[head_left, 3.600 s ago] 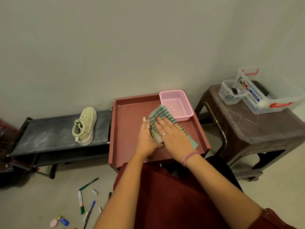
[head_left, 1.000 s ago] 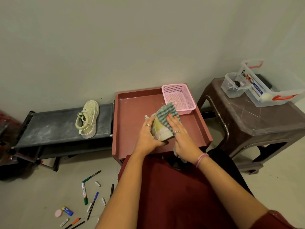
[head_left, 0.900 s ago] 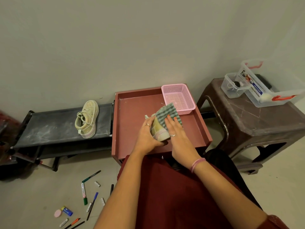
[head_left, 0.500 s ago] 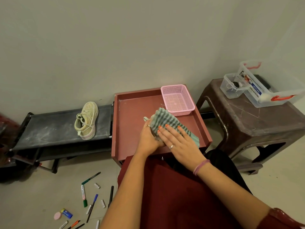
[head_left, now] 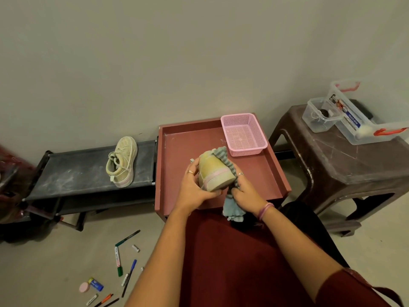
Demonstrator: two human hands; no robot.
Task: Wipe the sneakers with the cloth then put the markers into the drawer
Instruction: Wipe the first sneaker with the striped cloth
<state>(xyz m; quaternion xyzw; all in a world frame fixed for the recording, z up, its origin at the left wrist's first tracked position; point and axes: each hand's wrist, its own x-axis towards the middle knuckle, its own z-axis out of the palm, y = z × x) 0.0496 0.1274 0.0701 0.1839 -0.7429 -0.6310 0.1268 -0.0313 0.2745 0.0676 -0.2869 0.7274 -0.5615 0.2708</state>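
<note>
one head-worn camera looks forward and down, close over the red tray (head_left: 274, 173), wall just behind.

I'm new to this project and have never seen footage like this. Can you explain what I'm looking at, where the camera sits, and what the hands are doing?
There is no machine here: a person wears a wide-angle camera on the head, looking down at their own bare hands. The left hand grips a pale yellow sneaker above a red tray. The right hand holds a green striped cloth against the shoe's side. A pink basket sits in the tray's far right corner. The second sneaker rests on a dark low rack to the left. Markers lie scattered on the floor, not yet put away.
</note>
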